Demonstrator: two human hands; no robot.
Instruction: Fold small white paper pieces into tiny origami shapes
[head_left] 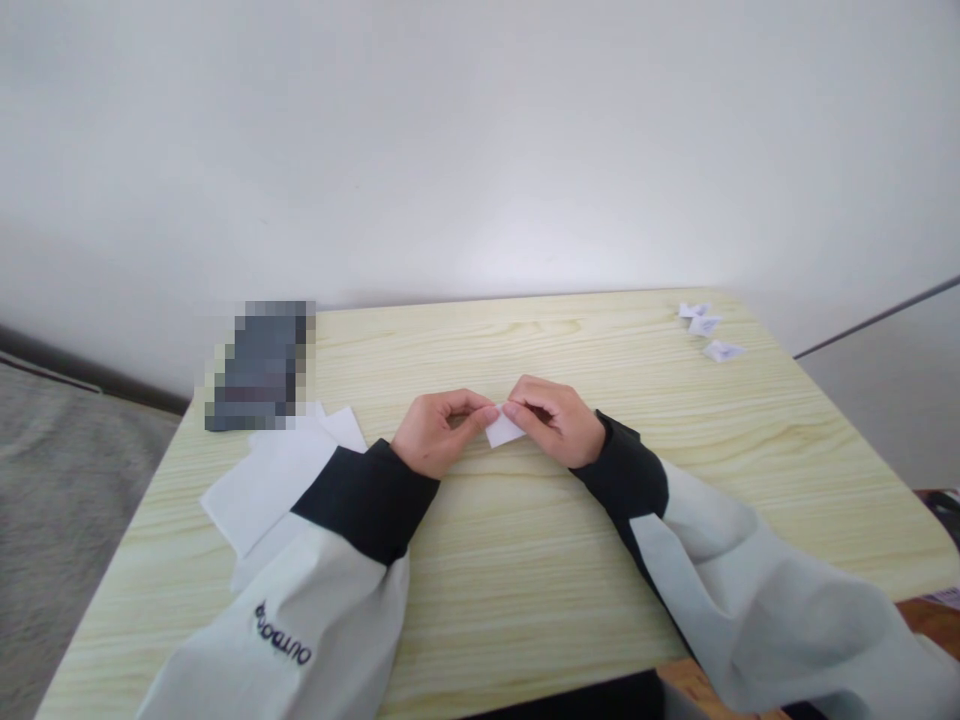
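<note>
A small white folded paper piece (502, 430) rests just above the light wooden table (525, 560) near its middle. My left hand (439, 430) is curled, its thumb and forefinger pinching the piece's left edge. My right hand (555, 420) is curled too, fingertips pinching the piece's upper right side. The two hands meet fingertip to fingertip over the paper. Both forearms, in black-and-white sleeves, lie on the tabletop.
Sheets of white paper (262, 480) lie at the left, partly under my left sleeve. A dark blurred-out object (259, 365) sits at the back left corner. Three small folded paper pieces (709, 332) lie at the back right. A white wall stands behind the table.
</note>
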